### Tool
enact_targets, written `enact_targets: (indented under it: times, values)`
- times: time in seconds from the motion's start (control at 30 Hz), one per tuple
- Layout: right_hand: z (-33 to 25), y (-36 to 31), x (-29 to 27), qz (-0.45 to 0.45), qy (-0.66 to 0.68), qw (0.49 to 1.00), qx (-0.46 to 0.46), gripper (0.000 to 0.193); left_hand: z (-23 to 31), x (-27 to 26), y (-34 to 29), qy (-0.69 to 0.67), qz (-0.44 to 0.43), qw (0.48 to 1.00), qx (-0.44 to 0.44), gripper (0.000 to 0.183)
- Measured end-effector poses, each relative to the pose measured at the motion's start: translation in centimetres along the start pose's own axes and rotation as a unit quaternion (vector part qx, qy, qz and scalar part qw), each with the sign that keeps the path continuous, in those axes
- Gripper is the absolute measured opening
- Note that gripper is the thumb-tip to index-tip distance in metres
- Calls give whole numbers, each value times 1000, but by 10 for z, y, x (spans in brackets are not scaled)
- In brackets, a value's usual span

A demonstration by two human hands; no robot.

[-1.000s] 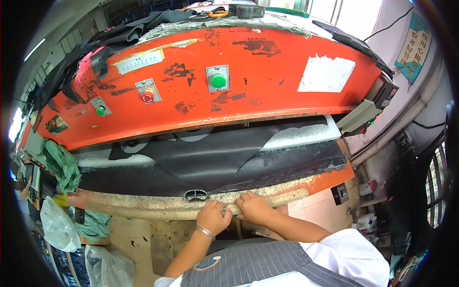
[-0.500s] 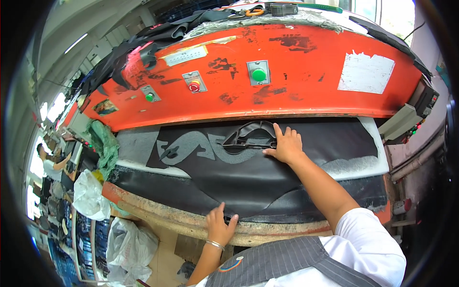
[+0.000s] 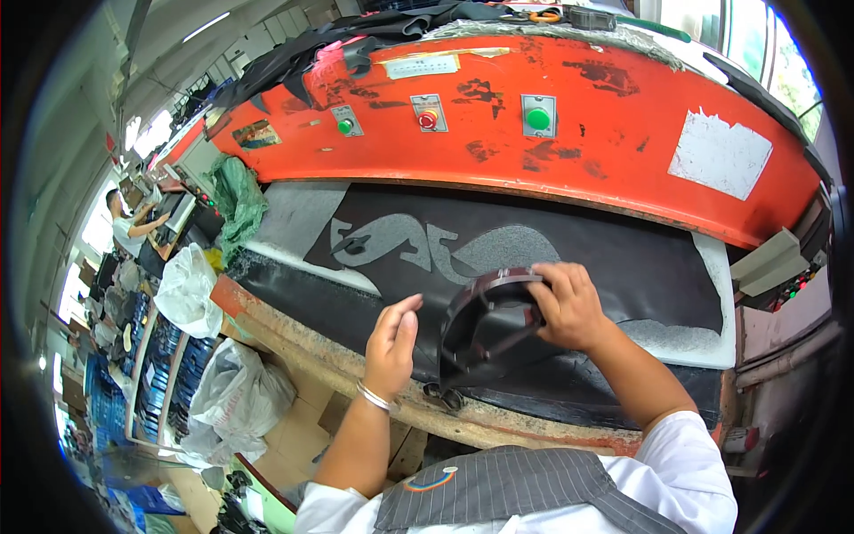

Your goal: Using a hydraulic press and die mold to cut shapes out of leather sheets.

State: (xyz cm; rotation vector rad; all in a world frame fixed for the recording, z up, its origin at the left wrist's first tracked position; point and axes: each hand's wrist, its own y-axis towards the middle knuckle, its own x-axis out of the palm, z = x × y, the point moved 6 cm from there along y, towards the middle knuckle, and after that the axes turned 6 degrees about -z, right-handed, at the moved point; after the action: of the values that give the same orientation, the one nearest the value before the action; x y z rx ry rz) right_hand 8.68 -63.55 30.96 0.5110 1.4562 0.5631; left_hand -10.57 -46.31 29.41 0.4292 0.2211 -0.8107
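My right hand (image 3: 576, 307) is closed around the right side of a dark curved cutting die (image 3: 471, 292). The die is tilted up off the sheet, above the front of the work surface. Close to the die's left side, my left hand (image 3: 390, 351) has its fingers stretched out and holds nothing. Beneath and beyond the die lies a black leather-like sheet (image 3: 614, 254). Curved cut-out shapes (image 3: 507, 251) in it show the grey surface below. A small dark object (image 3: 452, 400) sits at the front edge, partly hidden below the die.
An orange-red press beam (image 3: 605, 178) with green and red buttons spans the back. White board (image 3: 726, 294) shows at the right. Plastic bags (image 3: 236, 392) and racks stand at the left, where another person (image 3: 132, 227) works. A worn ledge (image 3: 294, 334) borders the front.
My right hand has lifted the die off the sheet and brought it nearer, baring another cut-out. My left hand has risen from the front edge toward the die. The view has shifted.
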Motion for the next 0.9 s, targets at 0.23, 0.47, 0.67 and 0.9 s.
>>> enact_targets:
  times: [0.23,0.47,0.67,0.9]
  values:
    - [-64,-12,-62,33,-70,978,-193,14,20,82,-8,-341,-432,791,-266,53]
    - [-80,-10,-67,-19,-79,997,-9,35,27,90,-32,-483,-345,754,-282,29]
    - [-116,-22,4,-49,516,816,255,125,15,58,-17,-493,-173,822,-225,27]
    - [-129,3,46,38,535,786,309,120,-25,37,-27,-484,-140,840,-204,34]
